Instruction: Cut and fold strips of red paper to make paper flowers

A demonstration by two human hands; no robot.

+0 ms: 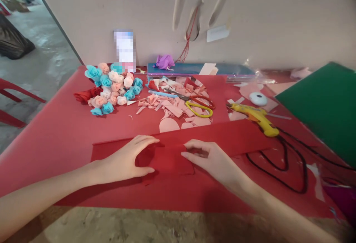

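Observation:
A smaller red paper piece (169, 159) lies on a long red paper strip (222, 137) near the front of the table. My left hand (126, 156) rests by the left end of the smaller piece, its thumb and fingers spread wide in a curve. At the right end is my right hand (210, 156), fingers bent and the thumb a little apart from the fingertips. Nothing shows between them. Whether the fingertips touch the paper is hard to tell, red lying on red.
Paper roses (111, 83) in blue, pink, white and red lie at the back left. Pink scraps (172, 105) surround scissors (191, 100) behind the strip. At right are a yellow glue gun (257, 117) with a black cord, a white round device (258, 98) and a green sheet (319, 109).

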